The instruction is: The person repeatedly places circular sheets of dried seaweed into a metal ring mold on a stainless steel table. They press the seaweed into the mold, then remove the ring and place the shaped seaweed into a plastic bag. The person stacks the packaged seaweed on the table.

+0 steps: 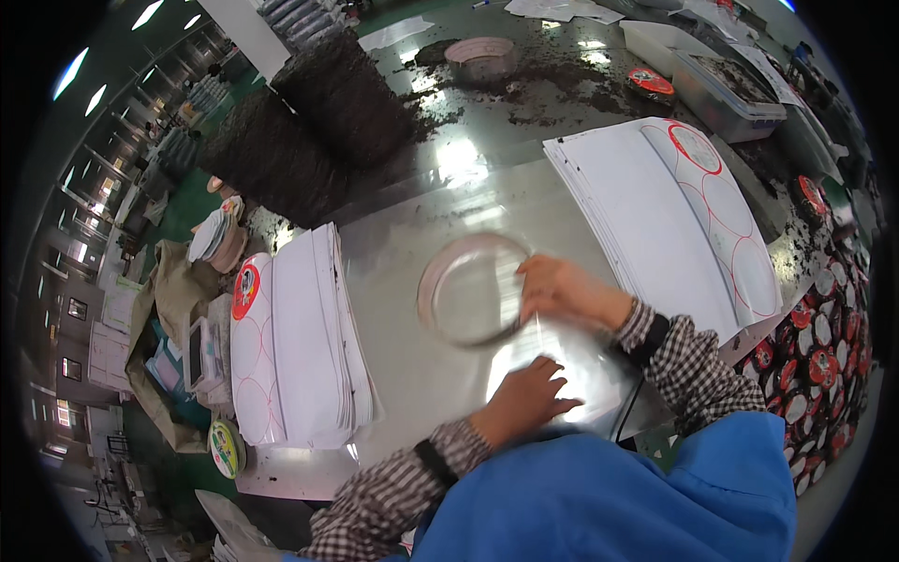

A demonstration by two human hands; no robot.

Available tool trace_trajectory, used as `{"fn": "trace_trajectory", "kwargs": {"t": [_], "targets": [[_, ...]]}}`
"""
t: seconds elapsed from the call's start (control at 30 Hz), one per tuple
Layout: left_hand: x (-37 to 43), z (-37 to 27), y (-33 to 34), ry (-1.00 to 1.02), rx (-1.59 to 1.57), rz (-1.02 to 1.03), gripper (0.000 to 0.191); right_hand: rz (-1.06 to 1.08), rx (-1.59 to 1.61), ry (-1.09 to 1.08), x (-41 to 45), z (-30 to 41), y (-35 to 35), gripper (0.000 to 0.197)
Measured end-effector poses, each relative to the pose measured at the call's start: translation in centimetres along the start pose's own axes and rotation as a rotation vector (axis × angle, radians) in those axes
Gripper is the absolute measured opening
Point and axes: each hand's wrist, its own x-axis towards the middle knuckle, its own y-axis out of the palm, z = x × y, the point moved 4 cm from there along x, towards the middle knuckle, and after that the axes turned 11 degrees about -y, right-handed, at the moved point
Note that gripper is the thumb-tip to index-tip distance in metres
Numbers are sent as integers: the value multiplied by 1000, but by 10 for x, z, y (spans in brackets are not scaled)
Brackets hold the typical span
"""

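My right hand (562, 291) grips the right side of a pale pinkish ring (430, 295), which is blurred and lies on or just above the clear sheet on the metal table. Nearer my body, my left hand (525, 400) is over the sheet with its fingers spread and holds nothing. On the left a stack of white paper sheets (312, 337) ends in a strip with red circle outlines and a round red label. Another white paper stack (632, 204), also with red circles, lies on the right. Whether the ring touches the sheet, I cannot tell.
Two dark, crumbly blocks (344, 98) stand at the back left. Behind the sheet, a second ring (481, 60) sits among dark crumbs. A clear plastic box (730, 98) holds dark material at the back right. Many round red-labelled packs (822, 365) are heaped beyond the table's right edge.
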Motion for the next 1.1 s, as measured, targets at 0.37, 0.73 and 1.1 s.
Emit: {"fn": "trace_trajectory", "kwargs": {"t": [0.37, 0.73, 1.1], "targets": [[-35, 195, -113, -547, -1533, -944, 20, 50, -96, 39, -55, 74, -60, 16], [-40, 92, -111, -248, -250, -145, 100, 440, -398, 416, -26, -19, -57, 55], [-156, 249, -94, -1155, 110, -303, 106, 61, -1089, 185, 368, -74, -154, 136]]}}
